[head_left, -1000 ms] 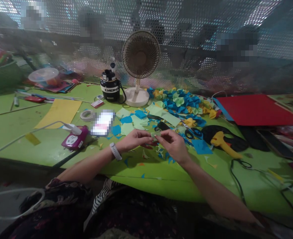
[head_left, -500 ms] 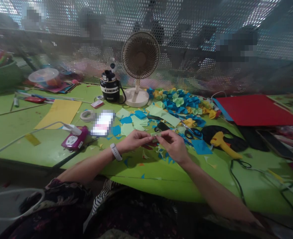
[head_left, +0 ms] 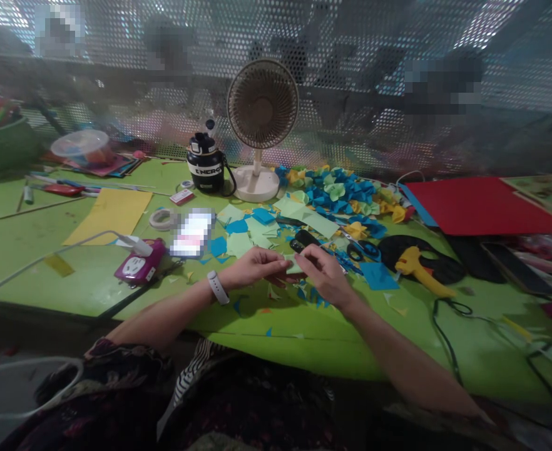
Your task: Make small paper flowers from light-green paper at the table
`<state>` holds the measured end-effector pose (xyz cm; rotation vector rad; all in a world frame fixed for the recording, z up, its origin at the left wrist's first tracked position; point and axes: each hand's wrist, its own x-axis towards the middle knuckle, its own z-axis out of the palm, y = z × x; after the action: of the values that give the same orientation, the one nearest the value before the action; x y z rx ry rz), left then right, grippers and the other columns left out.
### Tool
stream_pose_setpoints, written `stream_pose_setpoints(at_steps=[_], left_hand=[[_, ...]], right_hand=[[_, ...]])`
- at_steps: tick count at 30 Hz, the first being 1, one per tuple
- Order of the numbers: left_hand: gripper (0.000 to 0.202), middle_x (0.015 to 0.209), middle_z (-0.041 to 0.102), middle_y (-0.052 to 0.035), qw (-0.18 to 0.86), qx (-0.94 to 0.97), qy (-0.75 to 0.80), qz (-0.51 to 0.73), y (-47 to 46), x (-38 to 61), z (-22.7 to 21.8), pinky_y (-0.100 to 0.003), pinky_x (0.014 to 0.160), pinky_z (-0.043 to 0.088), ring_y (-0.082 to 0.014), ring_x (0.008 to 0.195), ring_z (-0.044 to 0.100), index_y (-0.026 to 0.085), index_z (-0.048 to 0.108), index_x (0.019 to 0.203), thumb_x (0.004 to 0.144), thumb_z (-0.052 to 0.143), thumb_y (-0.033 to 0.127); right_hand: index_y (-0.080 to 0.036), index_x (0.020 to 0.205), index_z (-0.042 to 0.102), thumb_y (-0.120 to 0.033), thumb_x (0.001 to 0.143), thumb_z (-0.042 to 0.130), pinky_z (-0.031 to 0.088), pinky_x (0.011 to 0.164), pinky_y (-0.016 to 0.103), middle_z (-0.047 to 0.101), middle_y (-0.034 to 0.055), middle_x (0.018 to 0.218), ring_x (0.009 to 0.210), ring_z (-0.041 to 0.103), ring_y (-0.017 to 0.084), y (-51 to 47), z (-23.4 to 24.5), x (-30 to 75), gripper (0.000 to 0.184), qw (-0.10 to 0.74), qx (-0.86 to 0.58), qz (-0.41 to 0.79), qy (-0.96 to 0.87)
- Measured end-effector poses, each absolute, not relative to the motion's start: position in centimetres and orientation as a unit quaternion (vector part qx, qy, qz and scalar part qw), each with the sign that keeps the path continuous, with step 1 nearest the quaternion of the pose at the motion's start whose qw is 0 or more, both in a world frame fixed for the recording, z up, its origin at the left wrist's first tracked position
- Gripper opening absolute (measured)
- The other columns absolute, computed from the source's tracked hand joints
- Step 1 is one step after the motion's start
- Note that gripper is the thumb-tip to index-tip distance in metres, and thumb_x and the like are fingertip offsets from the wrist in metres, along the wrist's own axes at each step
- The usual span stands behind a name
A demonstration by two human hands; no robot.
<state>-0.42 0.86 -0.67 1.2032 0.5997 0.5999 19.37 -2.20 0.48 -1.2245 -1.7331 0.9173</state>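
My left hand (head_left: 252, 266) and my right hand (head_left: 325, 275) meet above the green tabletop (head_left: 266, 319). Between their fingertips is a small pale green paper piece (head_left: 293, 264), pinched from both sides, and my fingers hide part of it. Just beyond my right fingers lies a black object (head_left: 305, 238), possibly a tool handle. Scraps of blue paper (head_left: 316, 294) are scattered below my right hand. A white band (head_left: 218, 287) circles my left wrist.
Folded blue, green and yellow paper flowers (head_left: 337, 191) lie beyond my hands. Black-handled scissors (head_left: 363, 250) and a yellow glue gun (head_left: 419, 269) are to the right. A purple power socket (head_left: 139, 263), a desk fan (head_left: 261, 106) and a black flask (head_left: 205, 164) stand to the left and back.
My hands have dropped slightly toward the table, and my right fingers now tilt further down over the paper piece. The whole view has shifted a little.
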Motion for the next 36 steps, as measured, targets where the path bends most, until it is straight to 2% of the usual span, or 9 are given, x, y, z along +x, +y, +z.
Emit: stream_pose_setpoints(at_steps=[6, 9, 16, 20, 23, 28, 31, 34, 36], left_hand=[[0.040, 0.084, 0.076, -0.0124, 0.761, 0.535, 0.280, 0.237, 0.9, -0.6, -0.6, -0.027, 0.064, 0.060, -0.0201, 0.078, 0.075, 0.010, 0.067, 0.079, 0.073, 0.080, 0.048], [0.040, 0.085, 0.076, -0.0127, 0.758, 0.558, 0.270, 0.202, 1.0, -0.7, -0.8, -0.026, 0.064, 0.060, -0.0186, 0.075, 0.074, 0.010, 0.067, 0.078, 0.074, 0.079, 0.048], [0.044, 0.084, 0.076, -0.0127, 0.755, 0.569, 0.254, 0.203, 1.1, -0.5, -1.1, -0.028, 0.067, 0.060, -0.0158, 0.072, 0.073, 0.009, 0.065, 0.080, 0.074, 0.077, 0.050], [0.044, 0.084, 0.076, -0.0129, 0.758, 0.560, 0.256, 0.216, 1.2, -0.5, -1.1, -0.029, 0.068, 0.060, -0.0163, 0.073, 0.073, 0.009, 0.062, 0.079, 0.074, 0.077, 0.050], [0.045, 0.085, 0.076, -0.0130, 0.749, 0.562, 0.266, 0.228, 1.2, -0.5, -0.9, -0.029, 0.068, 0.061, -0.0169, 0.074, 0.073, 0.010, 0.060, 0.074, 0.073, 0.078, 0.051], [0.042, 0.088, 0.076, -0.0131, 0.735, 0.557, 0.292, 0.254, 0.9, -0.4, -0.7, -0.026, 0.063, 0.060, -0.0199, 0.083, 0.074, 0.012, 0.059, 0.078, 0.076, 0.076, 0.050], [0.043, 0.085, 0.075, -0.0119, 0.728, 0.558, 0.299, 0.262, 0.9, -0.2, -0.9, -0.025, 0.060, 0.059, -0.0202, 0.082, 0.074, 0.012, 0.059, 0.080, 0.076, 0.075, 0.052], [0.045, 0.086, 0.075, -0.0110, 0.717, 0.560, 0.313, 0.274, 0.9, -0.1, -0.9, -0.023, 0.056, 0.057, -0.0186, 0.077, 0.074, 0.012, 0.058, 0.080, 0.074, 0.075, 0.054], [0.046, 0.088, 0.075, -0.0107, 0.710, 0.554, 0.325, 0.287, 1.0, -0.1, -0.8, -0.022, 0.055, 0.056, -0.0163, 0.073, 0.073, 0.012, 0.058, 0.079, 0.074, 0.076, 0.054]], right_hand=[[-0.021, 0.074, 0.048, -0.042, 0.094, 0.050, 0.037, 0.058, 0.027, 0.046, -0.0032, 0.064, 0.060, 0.043, 0.012, -2.4, 0.4, 19.2, 0.029, 0.392, -0.450, 0.279, -0.752], [-0.021, 0.073, 0.047, -0.040, 0.094, 0.049, 0.038, 0.059, 0.027, 0.047, -0.0026, 0.065, 0.060, 0.044, 0.012, -2.5, 0.7, 19.0, 0.028, 0.386, -0.439, 0.257, -0.770], [-0.021, 0.073, 0.047, -0.045, 0.094, 0.049, 0.037, 0.058, 0.026, 0.048, -0.0029, 0.063, 0.059, 0.044, 0.012, -2.5, 0.7, 19.3, 0.032, 0.368, -0.468, 0.243, -0.766], [-0.022, 0.064, 0.038, -0.049, 0.095, 0.045, 0.031, 0.053, 0.027, 0.036, -0.0053, 0.055, 0.052, 0.036, 0.011, -2.2, 0.7, 19.5, 0.042, 0.329, -0.467, 0.254, -0.781], [-0.022, 0.062, 0.036, -0.051, 0.097, 0.042, 0.029, 0.053, 0.027, 0.034, -0.0052, 0.055, 0.051, 0.035, 0.011, -2.1, 0.8, 19.4, 0.045, 0.336, -0.457, 0.243, -0.787], [-0.023, 0.062, 0.040, -0.064, 0.093, 0.041, 0.030, 0.054, 0.028, 0.037, -0.0043, 0.055, 0.052, 0.037, 0.012, -2.3, 0.9, 19.0, 0.052, 0.345, -0.474, 0.238, -0.774], [-0.023, 0.061, 0.042, -0.069, 0.091, 0.041, 0.031, 0.053, 0.027, 0.039, -0.0042, 0.053, 0.051, 0.038, 0.012, -2.3, 0.8, 18.9, 0.055, 0.346, -0.482, 0.249, -0.765], [-0.022, 0.063, 0.048, -0.066, 0.090, 0.045, 0.034, 0.053, 0.026, 0.047, -0.0033, 0.052, 0.049, 0.042, 0.012, -1.5, 1.3, 20.3, 0.052, 0.327, -0.499, 0.268, -0.757], [-0.022, 0.069, 0.054, -0.060, 0.092, 0.047, 0.039, 0.056, 0.027, 0.056, -0.0008, 0.057, 0.053, 0.050, 0.014, -0.3, 2.0, 22.3, 0.045, 0.319, -0.551, 0.233, -0.735]])
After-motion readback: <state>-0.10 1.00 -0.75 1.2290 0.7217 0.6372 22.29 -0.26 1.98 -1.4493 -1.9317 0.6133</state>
